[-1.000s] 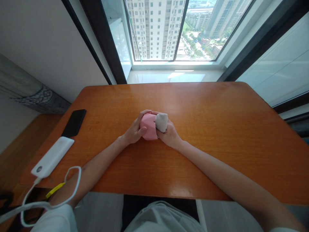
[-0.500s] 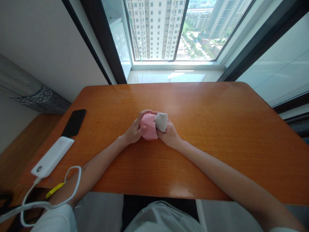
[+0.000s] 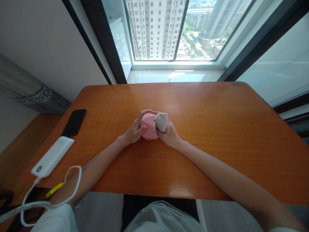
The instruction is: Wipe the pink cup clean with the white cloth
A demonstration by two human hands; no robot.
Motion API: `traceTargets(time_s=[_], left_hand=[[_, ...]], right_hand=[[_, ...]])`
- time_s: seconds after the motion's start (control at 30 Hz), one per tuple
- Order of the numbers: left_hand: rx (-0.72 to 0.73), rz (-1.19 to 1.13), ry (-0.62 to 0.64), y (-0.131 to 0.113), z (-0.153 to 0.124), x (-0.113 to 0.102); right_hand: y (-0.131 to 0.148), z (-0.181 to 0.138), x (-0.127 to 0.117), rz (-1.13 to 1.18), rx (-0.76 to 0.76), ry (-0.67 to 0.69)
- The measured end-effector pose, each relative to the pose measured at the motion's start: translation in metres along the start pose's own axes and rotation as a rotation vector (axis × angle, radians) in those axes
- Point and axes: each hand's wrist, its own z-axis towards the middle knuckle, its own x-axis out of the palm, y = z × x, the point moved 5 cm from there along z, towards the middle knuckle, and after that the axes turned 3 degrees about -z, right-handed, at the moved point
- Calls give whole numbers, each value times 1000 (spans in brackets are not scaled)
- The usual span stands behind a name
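**Head view, read from left to right.** At the left edge of the table [image 3: 217, 129] lie a black phone [image 3: 74, 122] and, just nearer the person, a white power bank [image 3: 53, 157]. A white cable [image 3: 80, 176] runs from the power bank's near end and loops off the table edge, with a yellow tie [image 3: 55, 190] on it. These three sit well apart from the hands, probably set aside so that the middle of the table stays free.

At the centre, the left hand [image 3: 132, 132] is clasped round a pink object [image 3: 148, 127]. The fingers curl over its top and far side, and the thumb lies across its near face. The object rests on the table between the two hands, and this grip appears to steady it against pressure from the other side.

Touching the object's upper right side is a grey cloth [image 3: 161, 121], bunched into a wad. The right hand [image 3: 170, 135] is closed on the cloth from below and behind, and seems to press it against the pink surface. Wadding the cloth likely gives the fingers a firm pad to push with. Both forearms lie on the table, probably for support.

Behind the table, a pale sill [image 3: 169, 76] runs under a window [image 3: 156, 29] that looks out on tall buildings.
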Motion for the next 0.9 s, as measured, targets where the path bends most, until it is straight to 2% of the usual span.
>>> traceTargets(time_s=[0.67, 0.8, 0.9], left_hand=[[32, 25, -2, -3, 1, 1], [209, 202, -64, -17, 3, -7], [403, 373, -41, -25, 1, -16]], right_hand=[[-1, 0, 1, -8, -20, 8], [-2, 0, 1, -15, -22, 14], [-5, -1, 2, -24, 9, 12]])
